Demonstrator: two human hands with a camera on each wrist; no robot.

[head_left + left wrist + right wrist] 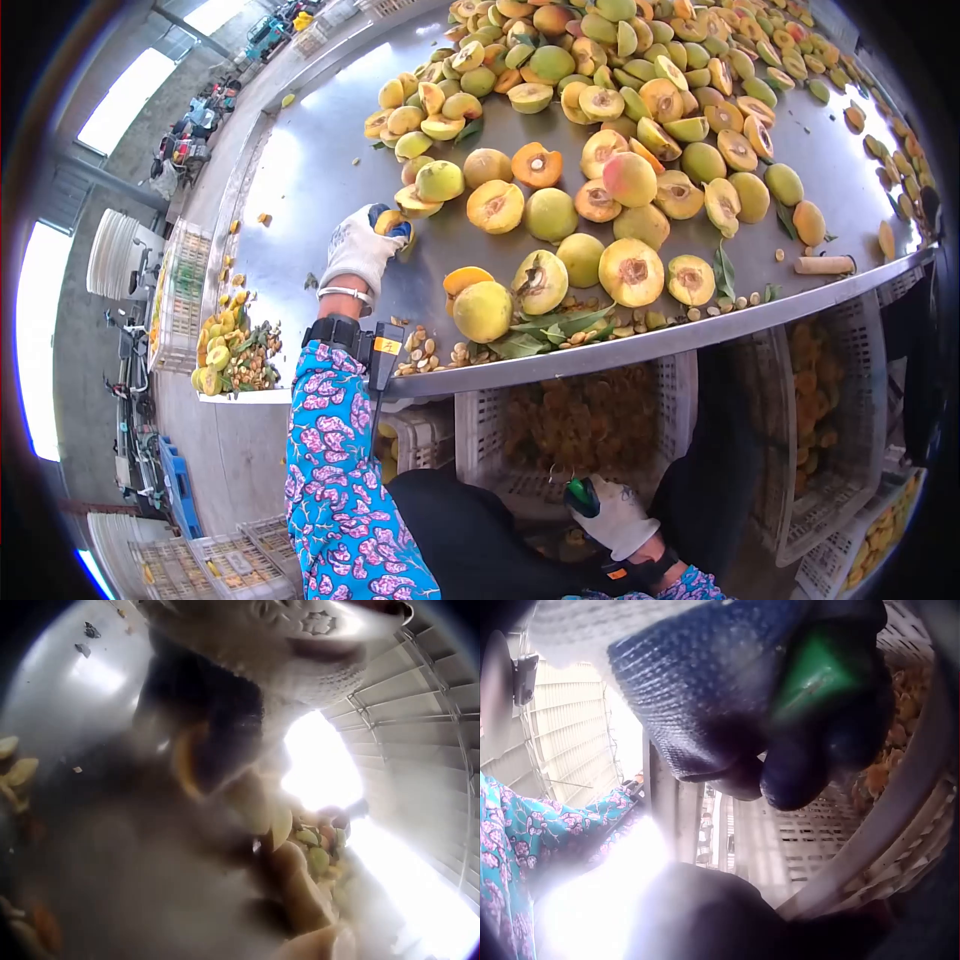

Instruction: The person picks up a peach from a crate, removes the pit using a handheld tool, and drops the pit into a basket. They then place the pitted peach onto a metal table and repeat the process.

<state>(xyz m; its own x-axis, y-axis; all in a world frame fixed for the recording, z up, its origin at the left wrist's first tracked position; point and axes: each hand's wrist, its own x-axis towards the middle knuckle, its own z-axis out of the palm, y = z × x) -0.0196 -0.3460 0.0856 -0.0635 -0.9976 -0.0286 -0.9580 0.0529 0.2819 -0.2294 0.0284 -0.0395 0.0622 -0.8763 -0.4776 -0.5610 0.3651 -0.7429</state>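
My left hand (pixel 358 250), in a white glove with dark blue fingers, grips a peach half (pixel 391 224) over the metal table. In the left wrist view an orange edge of the peach half (pixel 187 761) shows at the blurred fingers. Right beyond it lie a greenish peach (pixel 440 181) and more halves. Down below the table edge, my right hand (pixel 617 520) holds a green-handled tool (pixel 581 495) with a thin curved metal end. Its green handle (pixel 821 679) shows between the blue fingers in the right wrist view. A crate of peach pieces (pixel 675 405) stands beyond that hand.
A large heap of whole and halved peaches (pixel 640 90) covers the back of the metal table (pixel 300 190). Pits (pixel 420 355) and leaves (pixel 550 330) lie along its raised front edge. A wooden-looking handle (pixel 825 265) rests at the right. Another crate (pixel 865 400) stands below.
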